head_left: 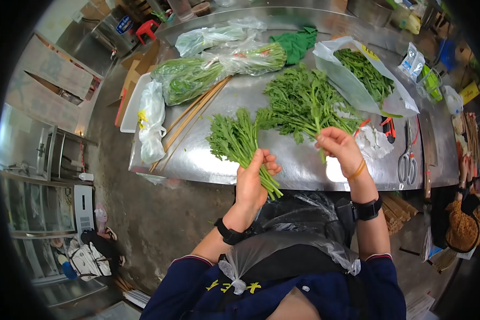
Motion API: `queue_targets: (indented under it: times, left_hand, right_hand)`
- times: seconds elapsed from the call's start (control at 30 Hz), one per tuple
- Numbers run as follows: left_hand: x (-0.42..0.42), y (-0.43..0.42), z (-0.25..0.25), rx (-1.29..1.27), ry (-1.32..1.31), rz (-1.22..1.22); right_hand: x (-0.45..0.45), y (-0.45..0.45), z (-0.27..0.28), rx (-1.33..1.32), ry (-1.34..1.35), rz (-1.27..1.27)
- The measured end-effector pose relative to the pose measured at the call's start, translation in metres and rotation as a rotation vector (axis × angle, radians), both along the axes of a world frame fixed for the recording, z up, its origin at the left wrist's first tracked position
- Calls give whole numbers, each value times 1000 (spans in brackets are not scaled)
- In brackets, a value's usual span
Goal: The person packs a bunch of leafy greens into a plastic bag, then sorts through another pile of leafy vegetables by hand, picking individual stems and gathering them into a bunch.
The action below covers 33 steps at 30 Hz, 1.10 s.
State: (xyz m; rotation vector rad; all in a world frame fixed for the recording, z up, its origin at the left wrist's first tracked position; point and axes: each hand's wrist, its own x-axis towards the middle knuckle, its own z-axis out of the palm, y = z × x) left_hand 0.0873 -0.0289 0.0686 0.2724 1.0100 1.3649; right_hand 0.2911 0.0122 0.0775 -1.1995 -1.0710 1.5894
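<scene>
Apparently the work stands partway: the left fingers [270,159] are wrapped round a bunch [232,136], its leaves beyond them and stems poking out on their near side. The right fingers [328,140] pinch a stalk [317,109]. Much seems left: a loose pile [290,93] lies on the desk [194,146] just beyond the right fingers, and farther past them an open bag [349,87] holds more greens [365,73].

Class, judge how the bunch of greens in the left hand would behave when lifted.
The bunch of greens is probably light, being slim stems and leaves. Its frilly leaves should flop easily; the stems poking out straight below the left hand look stiffer.
</scene>
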Motion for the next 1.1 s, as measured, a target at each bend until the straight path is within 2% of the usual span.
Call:
queue_targets:
  times: [0.3,0.43,0.57,0.63,0.67,0.77,0.87,1.03,1.1]
  left_hand:
    - [0,-2,-2,172,-42,-258]
    - [2,-4,3,162,56,-234]
    - [0,-4,0,140,57,-229]
    - [-1,-4,-2,159,65,-204]
    - [0,-4,-1,159,65,-208]
    - [0,-4,4,164,83,-229]
    - [3,-4,3,143,116,-240]
    - [0,-6,-2,134,29,-245]
    - [1,-6,-3,136,33,-248]
  right_hand:
    - [-51,-27,-5,-65,100,208]
    - [-54,-27,3,-7,-80,226]
    - [-56,-26,2,-36,-34,221]
    - [-53,-23,7,154,-295,190]
    - [-53,-20,5,154,-296,186]
    - [-64,-11,-4,285,-133,26]
    - [-68,-8,-2,224,-140,43]
    - [-64,-11,-2,-2,14,95]
    - [-62,-10,-7,-17,74,107]
